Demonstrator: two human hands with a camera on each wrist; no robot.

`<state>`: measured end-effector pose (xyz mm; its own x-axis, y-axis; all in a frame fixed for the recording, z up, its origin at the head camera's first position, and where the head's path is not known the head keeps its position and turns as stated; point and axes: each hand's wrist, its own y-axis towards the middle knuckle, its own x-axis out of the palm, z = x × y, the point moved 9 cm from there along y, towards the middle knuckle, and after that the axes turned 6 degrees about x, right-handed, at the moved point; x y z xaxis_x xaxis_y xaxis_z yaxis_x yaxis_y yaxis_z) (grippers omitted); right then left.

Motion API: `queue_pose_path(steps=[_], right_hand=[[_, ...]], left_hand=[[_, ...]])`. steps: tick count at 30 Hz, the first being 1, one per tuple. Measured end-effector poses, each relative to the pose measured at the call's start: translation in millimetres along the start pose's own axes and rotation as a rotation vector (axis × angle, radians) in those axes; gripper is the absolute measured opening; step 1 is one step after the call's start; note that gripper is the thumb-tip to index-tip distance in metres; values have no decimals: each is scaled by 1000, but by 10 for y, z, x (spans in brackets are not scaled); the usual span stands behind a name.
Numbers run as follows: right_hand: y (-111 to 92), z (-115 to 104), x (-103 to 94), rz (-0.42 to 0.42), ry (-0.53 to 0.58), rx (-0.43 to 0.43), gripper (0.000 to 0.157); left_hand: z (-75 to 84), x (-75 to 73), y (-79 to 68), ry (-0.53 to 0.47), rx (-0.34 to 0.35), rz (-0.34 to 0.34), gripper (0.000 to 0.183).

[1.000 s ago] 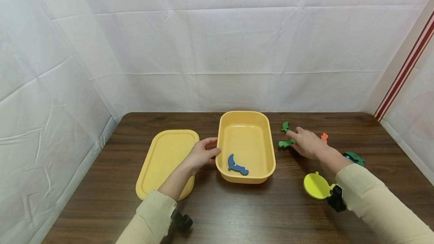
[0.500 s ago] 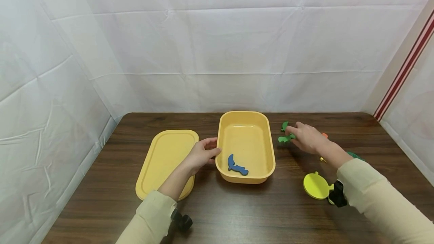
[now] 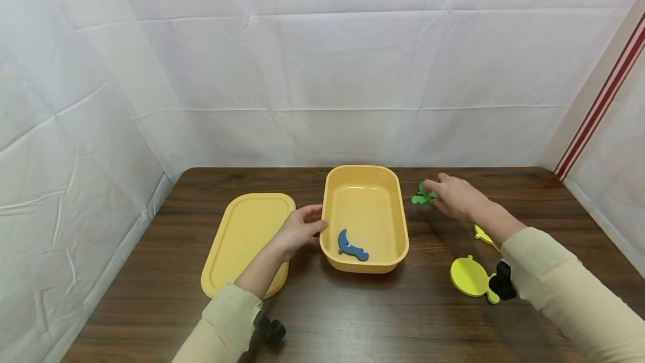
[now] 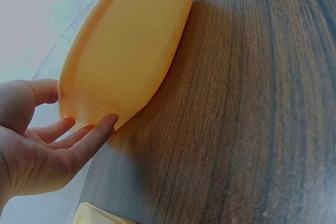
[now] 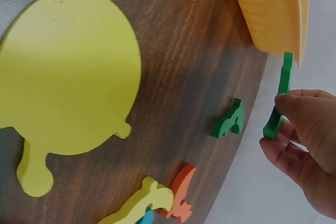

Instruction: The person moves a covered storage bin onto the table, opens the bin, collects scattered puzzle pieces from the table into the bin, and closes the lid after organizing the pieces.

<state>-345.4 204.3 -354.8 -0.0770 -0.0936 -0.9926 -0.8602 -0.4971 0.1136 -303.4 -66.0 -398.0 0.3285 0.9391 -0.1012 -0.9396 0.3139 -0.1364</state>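
My left hand (image 3: 298,231) is at the left side of a deep yellow tub (image 3: 399,206), gripping it with the thumb at the rim and fingers along the outer wall (image 4: 126,45). A blue curved toy piece (image 3: 351,248) lies in the tub's near end. To the right of the tub, my right hand (image 3: 456,198) pinches a thin green toy piece (image 5: 283,80) between thumb and fingers, above the table. A second green piece (image 5: 229,121) rests on the wood below, mostly hidden behind the held one in the head view.
Left of the tub lies a flat yellow lid (image 3: 247,234). A round lime-yellow piece with knobs (image 3: 470,277) sits by the right wrist. Under the right forearm are a smaller yellow piece (image 5: 139,203), an orange piece (image 5: 181,192) and a bit of blue (image 5: 147,217). White cloth (image 3: 322,71) hangs behind.
My right hand has risen slightly with the green piece. The forearm's shift uncovers a small yellow piece and hides the orange and dark green ones. Left hand and tub stay put.
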Motion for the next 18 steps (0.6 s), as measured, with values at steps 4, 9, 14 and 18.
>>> queue_pose_path(steps=[4,9,14,18], right_hand=[[25,-30,-52,16,-5,-10,23],[64,-35,-86,10,-9,9,21],[96,-89,-139,18,-5,-17,22],[123,-168,-180,44,-3,-54,24]], left_hand=[[-133,-27,93,-9,-5,4,49],[-263,-62,183,-11,-3,32,47],[-265,-68,184,-8,-8,39,46],[-270,-81,185,-2,-11,44,45]])
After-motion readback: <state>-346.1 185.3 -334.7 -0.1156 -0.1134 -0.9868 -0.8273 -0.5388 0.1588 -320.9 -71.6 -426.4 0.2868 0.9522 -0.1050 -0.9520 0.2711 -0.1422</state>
